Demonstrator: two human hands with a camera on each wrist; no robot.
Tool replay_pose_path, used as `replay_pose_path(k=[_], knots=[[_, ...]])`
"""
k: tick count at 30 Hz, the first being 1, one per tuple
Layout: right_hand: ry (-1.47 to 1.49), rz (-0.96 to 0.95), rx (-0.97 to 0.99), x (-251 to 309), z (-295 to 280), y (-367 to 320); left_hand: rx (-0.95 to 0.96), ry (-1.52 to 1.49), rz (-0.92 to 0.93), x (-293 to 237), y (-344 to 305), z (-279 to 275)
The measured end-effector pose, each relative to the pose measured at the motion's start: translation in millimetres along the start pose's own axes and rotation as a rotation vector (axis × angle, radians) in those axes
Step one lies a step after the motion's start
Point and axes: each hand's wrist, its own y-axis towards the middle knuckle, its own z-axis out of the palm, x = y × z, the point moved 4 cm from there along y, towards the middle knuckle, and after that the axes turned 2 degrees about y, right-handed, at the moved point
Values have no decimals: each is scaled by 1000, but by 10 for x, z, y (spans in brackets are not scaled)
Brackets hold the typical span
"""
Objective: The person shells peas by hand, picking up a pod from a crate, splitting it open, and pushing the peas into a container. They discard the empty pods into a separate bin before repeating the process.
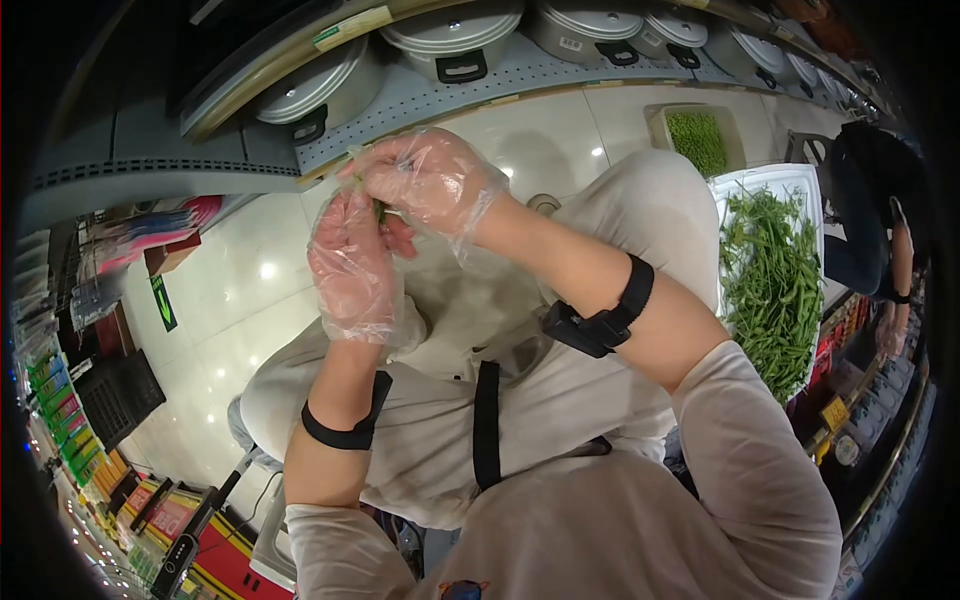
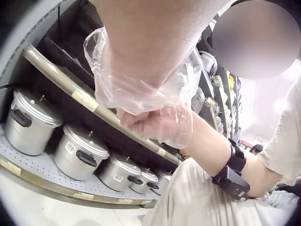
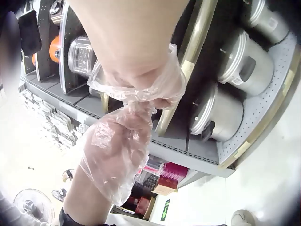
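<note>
Both hands wear clear plastic gloves and meet in front of the seated person's knees. In the head view, the left hand (image 1: 352,262) holds a small green pea pod (image 1: 380,211), mostly hidden by the fingers. Its upper end is pinched by the right hand (image 1: 432,182), whose fingertips are right against the left hand's. The left wrist view has the right hand (image 2: 162,125) with curled fingers, partly behind the left glove. In the right wrist view the left hand (image 3: 120,148) points up toward the right fingers, and the pod is hidden there.
A white tray (image 1: 819,225) heaped with green pods (image 1: 770,290) stands right of the knee. Beyond it, a pale container (image 1: 737,125) holds shelled peas (image 1: 697,142). Shelves with metal pots (image 1: 455,40) run along the front, and a black crate (image 1: 118,392) sits left. Another person's arm (image 1: 900,255) shows far right.
</note>
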Motion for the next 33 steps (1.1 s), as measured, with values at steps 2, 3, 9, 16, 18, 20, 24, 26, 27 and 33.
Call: replay_pose_path(k=[2,3,9,16,18,20,24,26,27,33], knots=[[38,-5,4,-19,-54,-3,14,-8,3,-23,15,68],[73,-10,11,-31,-76,-7,23,-19,8,-37,18,99],[48,-74,30,-53,-217,26,72,-27,-50,-73,50,139],[100,27,35,-10,-88,-21,70,-39,-82,-115,-4,62],[118,28,84,-56,-44,-44,79,-43,-27,-88,-44,41],[134,32,126,-113,6,-63,64,-38,-54,-44,-70,-14],[212,1,174,-139,82,-119,121,-23,-36,-76,-125,-75],[190,11,178,-132,88,-138,129,-18,-67,-94,-130,-88],[123,-47,160,-106,78,-135,131,-93,-93,-90,-122,-96],[-35,-186,163,127,21,-148,163,-304,-78,-187,-157,-118]])
